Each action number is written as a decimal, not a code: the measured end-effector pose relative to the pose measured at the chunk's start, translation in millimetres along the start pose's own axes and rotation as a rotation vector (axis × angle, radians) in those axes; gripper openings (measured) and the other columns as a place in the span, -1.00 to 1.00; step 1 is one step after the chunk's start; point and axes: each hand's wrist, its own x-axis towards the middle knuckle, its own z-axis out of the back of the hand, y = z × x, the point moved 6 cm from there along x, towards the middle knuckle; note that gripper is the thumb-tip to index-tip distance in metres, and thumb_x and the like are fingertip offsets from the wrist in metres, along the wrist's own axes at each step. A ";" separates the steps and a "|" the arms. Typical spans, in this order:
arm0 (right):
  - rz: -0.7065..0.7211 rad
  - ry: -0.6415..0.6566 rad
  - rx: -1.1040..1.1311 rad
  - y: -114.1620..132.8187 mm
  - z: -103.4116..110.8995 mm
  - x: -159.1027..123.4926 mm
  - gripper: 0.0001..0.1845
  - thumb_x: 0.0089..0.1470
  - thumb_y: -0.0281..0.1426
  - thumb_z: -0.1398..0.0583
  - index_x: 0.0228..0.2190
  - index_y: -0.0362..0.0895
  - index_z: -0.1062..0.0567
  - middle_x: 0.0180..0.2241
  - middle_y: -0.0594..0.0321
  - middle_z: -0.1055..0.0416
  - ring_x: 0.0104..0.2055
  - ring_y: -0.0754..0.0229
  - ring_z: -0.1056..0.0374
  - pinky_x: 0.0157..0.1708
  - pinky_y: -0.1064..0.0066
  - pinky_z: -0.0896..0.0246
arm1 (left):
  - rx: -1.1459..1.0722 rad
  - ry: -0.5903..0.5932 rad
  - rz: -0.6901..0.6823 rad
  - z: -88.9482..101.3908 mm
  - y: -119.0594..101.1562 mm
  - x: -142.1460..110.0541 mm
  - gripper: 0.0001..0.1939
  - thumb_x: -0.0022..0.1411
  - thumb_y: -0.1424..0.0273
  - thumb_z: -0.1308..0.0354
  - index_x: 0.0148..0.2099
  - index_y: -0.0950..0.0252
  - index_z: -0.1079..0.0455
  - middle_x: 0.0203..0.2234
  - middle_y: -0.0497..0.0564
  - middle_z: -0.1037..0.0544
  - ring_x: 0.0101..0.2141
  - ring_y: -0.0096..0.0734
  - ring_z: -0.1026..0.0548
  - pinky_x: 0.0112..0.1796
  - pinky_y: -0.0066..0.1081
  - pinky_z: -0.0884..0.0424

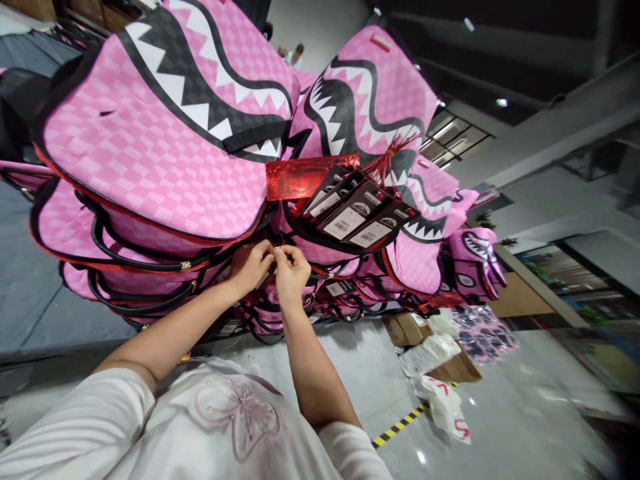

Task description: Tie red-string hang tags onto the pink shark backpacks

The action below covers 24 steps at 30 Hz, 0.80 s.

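Observation:
A tall pile of pink checkered bags (150, 153) printed with black and white shark-mouth teeth fills the view. My left hand (250, 265) and my right hand (291, 270) meet under the top bag, fingers pinched together on a small part near a black strap; what they pinch is too small to name. Just above them hang a red shiny tag (300, 177), several black hang tags with barcodes (357, 213) and a red tassel (393, 155).
More pink bags (475, 260) lie further right. A cardboard box (453, 363) with white plastic bags sits on the glossy grey floor, near a yellow and black tape line (400, 423). A grey surface lies at the left.

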 end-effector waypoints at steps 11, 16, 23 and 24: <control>0.129 -0.006 -0.199 26.4 10.3 6.3 -0.87 0.01 -0.34 -0.19 -0.51 -0.13 -0.43 -0.45 0.27 -0.37 -0.40 0.26 -0.24 -0.37 0.42 -0.15 | -0.236 0.050 -0.108 -2.8 -4.5 7.9 -0.91 0.19 0.47 -0.08 -0.32 0.30 -0.42 -0.45 -0.07 -0.53 -0.40 -0.45 -0.47 -0.32 -0.48 -0.32; -0.120 0.129 -0.014 17.7 17.0 18.5 -0.78 -0.08 -0.24 -0.23 -0.50 -0.14 -0.43 -0.60 0.37 -0.33 -0.64 0.35 -0.12 -0.62 0.46 -0.03 | -0.019 -0.113 -0.194 5.2 -6.5 2.9 -0.84 0.27 0.37 -0.08 -0.32 0.28 -0.45 -0.32 0.02 -0.53 -0.28 -0.37 -0.47 -0.30 -0.44 -0.31; -0.227 0.320 0.061 10.4 21.9 21.7 -0.73 -0.12 -0.19 -0.25 -0.48 -0.15 -0.45 -0.55 0.32 -0.44 -0.71 0.43 -0.07 -0.70 0.51 0.04 | -0.098 -0.065 -0.251 0.6 4.2 -2.2 -0.87 0.27 0.36 -0.13 -0.26 0.27 -0.48 -0.41 -0.03 -0.56 -0.38 -0.42 -0.49 -0.34 -0.45 -0.32; -0.238 0.332 0.074 9.8 22.3 21.4 -0.73 -0.12 -0.18 -0.25 -0.47 -0.15 -0.46 -0.53 0.31 -0.45 -0.70 0.43 -0.08 -0.70 0.51 0.03 | -0.163 -0.030 -0.270 -1.2 3.8 -1.9 -0.90 0.26 0.38 -0.15 -0.26 0.27 -0.48 -0.41 -0.04 -0.57 -0.38 -0.44 -0.50 -0.33 -0.46 -0.33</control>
